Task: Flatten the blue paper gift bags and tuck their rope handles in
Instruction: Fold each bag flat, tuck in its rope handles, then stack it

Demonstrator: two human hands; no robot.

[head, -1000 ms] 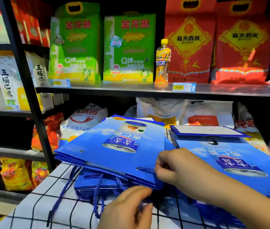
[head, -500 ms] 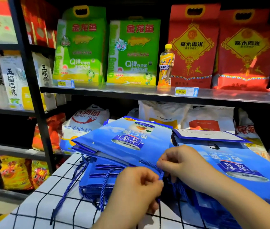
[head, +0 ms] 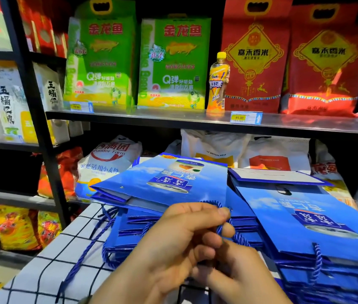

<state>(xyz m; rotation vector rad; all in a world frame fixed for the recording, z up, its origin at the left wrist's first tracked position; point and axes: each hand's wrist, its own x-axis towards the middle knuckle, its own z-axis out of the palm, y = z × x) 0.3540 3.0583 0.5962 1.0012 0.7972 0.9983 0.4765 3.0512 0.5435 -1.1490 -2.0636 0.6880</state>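
Observation:
A flattened blue paper gift bag (head: 162, 183) lies on top of a stack of blue bags (head: 184, 229) on the checked tablecloth (head: 64, 264). Its blue rope handle (head: 223, 227) loops up at the near edge. My left hand (head: 180, 238) pinches that rope between thumb and fingers. My right hand (head: 239, 270) sits just under it with curled fingers on the same rope, partly hidden by the left hand. Loose rope handles (head: 99, 238) of lower bags hang out to the left.
A second pile of blue bags (head: 305, 218) lies to the right, one of them open-mouthed (head: 278, 176) at the back. Behind stands a metal shelf (head: 195, 121) with green and red rice packs and a bottle (head: 217, 84). Flour sacks (head: 107, 159) sit below it.
My left hand has risen over the right hand and taken the rope handle. Both hands have closed together at the top bag's near edge. The camera has moved closer.

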